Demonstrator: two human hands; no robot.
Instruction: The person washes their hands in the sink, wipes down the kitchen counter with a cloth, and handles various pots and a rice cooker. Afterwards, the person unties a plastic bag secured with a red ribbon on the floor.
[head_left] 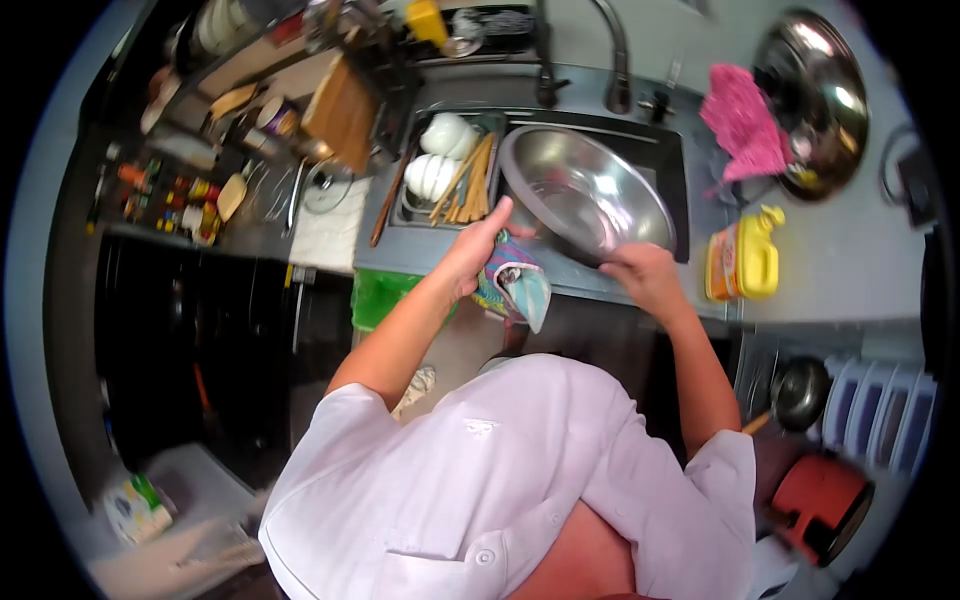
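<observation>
A large steel basin (585,190) is tilted over the dark sink (660,150). My right hand (645,278) grips its near rim, fingers closed. At the basin's left near side is my left hand (480,250), thumb up, with a colourful patterned cloth (512,280) hanging from it in front of the counter edge. White bowls (440,160) and a bundle of wooden chopsticks (470,185) sit in a rack at the sink's left.
Right of the sink are a yellow bottle (743,255), a pink bag (740,125) and a large metal lid (820,100). Faucets (615,60) stand behind. On the left are a white cloth (330,228), a cutting board (340,112) and a green bin (385,298).
</observation>
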